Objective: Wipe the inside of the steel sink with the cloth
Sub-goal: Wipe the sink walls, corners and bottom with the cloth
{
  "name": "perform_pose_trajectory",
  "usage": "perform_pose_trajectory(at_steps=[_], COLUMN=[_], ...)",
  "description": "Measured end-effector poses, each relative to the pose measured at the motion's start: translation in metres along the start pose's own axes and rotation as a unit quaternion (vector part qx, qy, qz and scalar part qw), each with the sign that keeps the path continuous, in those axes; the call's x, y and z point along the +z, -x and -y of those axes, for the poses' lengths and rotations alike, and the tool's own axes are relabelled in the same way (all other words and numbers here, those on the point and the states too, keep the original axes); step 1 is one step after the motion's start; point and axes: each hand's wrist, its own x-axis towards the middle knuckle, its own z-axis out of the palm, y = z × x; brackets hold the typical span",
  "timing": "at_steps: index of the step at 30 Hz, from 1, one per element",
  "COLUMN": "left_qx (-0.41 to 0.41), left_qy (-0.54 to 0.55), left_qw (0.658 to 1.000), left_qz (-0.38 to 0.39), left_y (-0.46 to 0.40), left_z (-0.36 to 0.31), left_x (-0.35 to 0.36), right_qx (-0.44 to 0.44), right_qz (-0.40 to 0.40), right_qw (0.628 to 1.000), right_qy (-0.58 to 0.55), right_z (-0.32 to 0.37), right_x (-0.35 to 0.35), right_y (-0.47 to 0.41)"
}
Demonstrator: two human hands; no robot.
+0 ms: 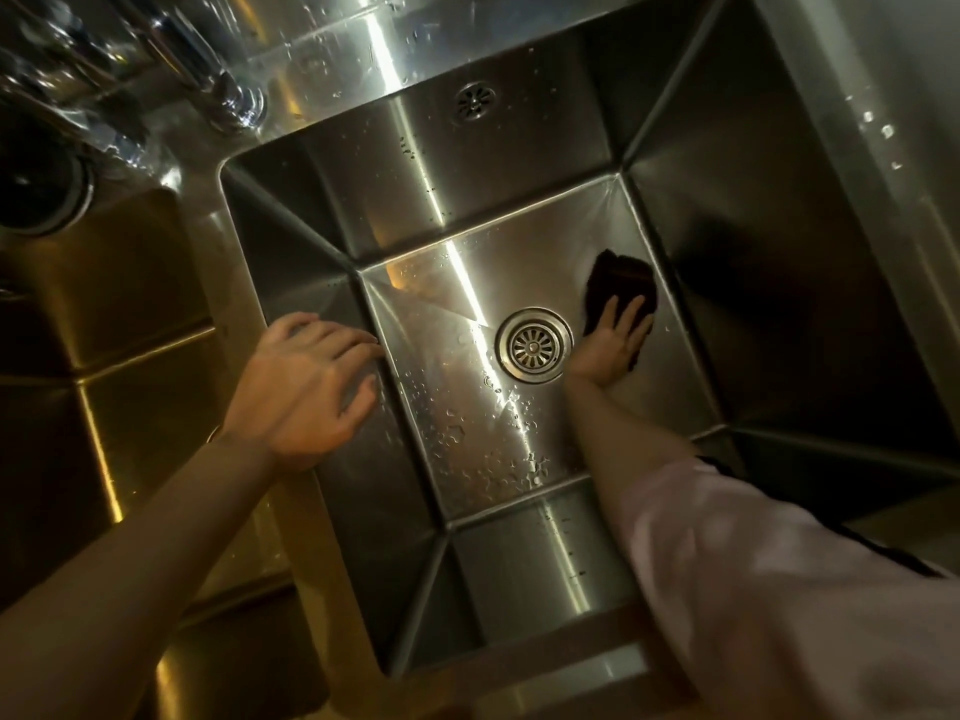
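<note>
My pale sleeve [769, 589] fills the near corner, my right arm reaching down into the steel sink [431, 148]. My right hand [610, 340] lies flat, fingers straight, pressing the dark cloth [618, 280] onto the sink floor just beside the drain [533, 345]. My left hand [306, 381] hangs relaxed over the sink's left edge, holding nothing.

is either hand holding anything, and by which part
The right hand presses flat on the near part of the dark cloth on the sink floor. The left hand holds nothing.
</note>
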Motion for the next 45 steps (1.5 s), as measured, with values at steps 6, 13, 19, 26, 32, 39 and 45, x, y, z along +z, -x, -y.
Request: perform_pose_trajectory(at_steps=[6, 13, 19, 26, 32, 39, 45], left_qx=[0.002, 0.003, 0.001, 0.000, 0.000, -0.003, -0.001], left_qy=[-0.004, -0.002, -0.007, -0.001, 0.000, 0.017, 0.011], left_qw=[1.000, 1.000, 1.000, 1.000, 1.000, 1.000, 1.000], left_qz=[0.009, 0.001, 0.004, 0.004, 0.002, 0.002, -0.025], left_y=[0.001, 0.001, 0.002, 0.001, 0.001, 0.001, 0.003], left_z=[0.001, -0.001, -0.001, 0.000, 0.000, 0.000, -0.001], left_x=[0.001, -0.003, -0.001, -0.002, -0.002, -0.003, -0.003], right_qx=[-0.224, -0.167, -0.310, -0.456, -0.485, -0.345, -0.463], right_qz=[0.035, 0.036, 0.080, 0.137, 0.142, 0.128, 0.164], right_qw=[0.972, 0.985, 0.947, 0.875, 0.858, 0.928, 0.862], right_qy=[0.068, 0.014, 0.015, 0.085, 0.092, 0.053, 0.126], right_z=[0.000, 0.039, 0.079, 0.106, 0.090, 0.127, 0.152], right_x=[0.006, -0.006, 0.009, 0.040, 0.042, 0.027, 0.030], right_y=[-0.013, -0.045, -0.017, 0.060, 0.054, 0.055, 0.083])
